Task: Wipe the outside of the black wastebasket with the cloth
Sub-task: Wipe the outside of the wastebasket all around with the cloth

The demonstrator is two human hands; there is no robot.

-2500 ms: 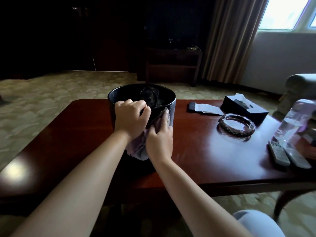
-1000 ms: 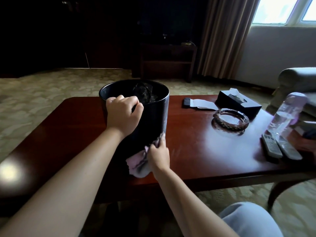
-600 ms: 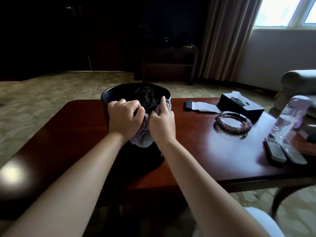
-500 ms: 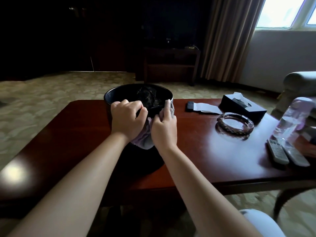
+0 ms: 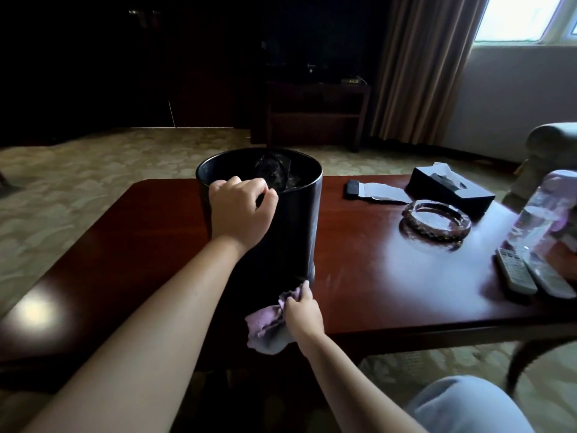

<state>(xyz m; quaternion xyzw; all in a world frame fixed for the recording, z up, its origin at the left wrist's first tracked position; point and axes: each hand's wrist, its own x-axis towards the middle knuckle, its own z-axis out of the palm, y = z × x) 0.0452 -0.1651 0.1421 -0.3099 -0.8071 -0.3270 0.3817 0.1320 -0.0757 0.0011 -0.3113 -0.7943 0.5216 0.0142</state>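
My left hand (image 5: 242, 210) grips the black wastebasket (image 5: 290, 232) rim; my right hand (image 5: 302, 310) clamps the cloth (image 5: 265, 328) against its near base on the table (image 5: 390, 285).

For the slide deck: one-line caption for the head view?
Left hand grips black wastebasket rim; right hand presses cloth against its base.

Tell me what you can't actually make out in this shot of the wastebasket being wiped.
All in the head view:
- Wastebasket far side: hidden by its own body.
- Its near left wall: covered by the left hand and forearm.
- Contents: dark crumpled liner only; too dim.
- Cloth: partly bunched under the right hand.
- Bottle label: blurred.
- Room behind: too dark.
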